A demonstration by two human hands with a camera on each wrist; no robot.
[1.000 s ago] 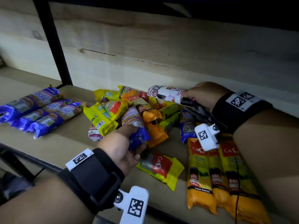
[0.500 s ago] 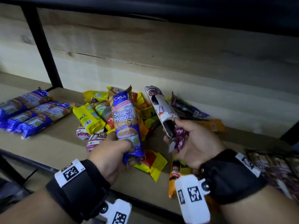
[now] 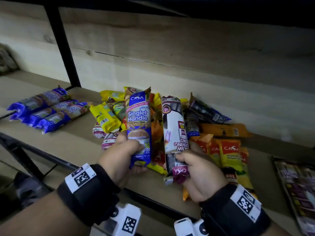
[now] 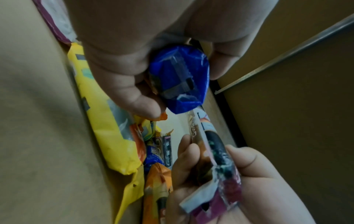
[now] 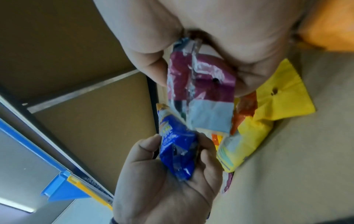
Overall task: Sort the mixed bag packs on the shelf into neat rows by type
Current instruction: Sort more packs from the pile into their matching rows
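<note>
Both packs now stand more upright than half a second ago, side by side above the heap, with the white one turned so its print faces the head camera. Left hand [image 3: 121,156] wraps its fingers round the bottom of the blue pack [image 3: 138,123], right hand [image 3: 198,169] pinches the purple end of the white pack [image 3: 174,132]; holding each by one end leaves the labels readable, probably so the types can be compared before placing. On the shelf [image 3: 73,143], three blue packs [image 3: 49,110] already lie in a row at the left, likely where the held one belongs. Three or four yellow-and-orange packs [image 3: 230,150] lie parallel at the right, partly hidden by the right hand. Between them the mixed pile [image 3: 109,116] holds roughly ten overlapping packs; I cannot count it exactly.
</note>
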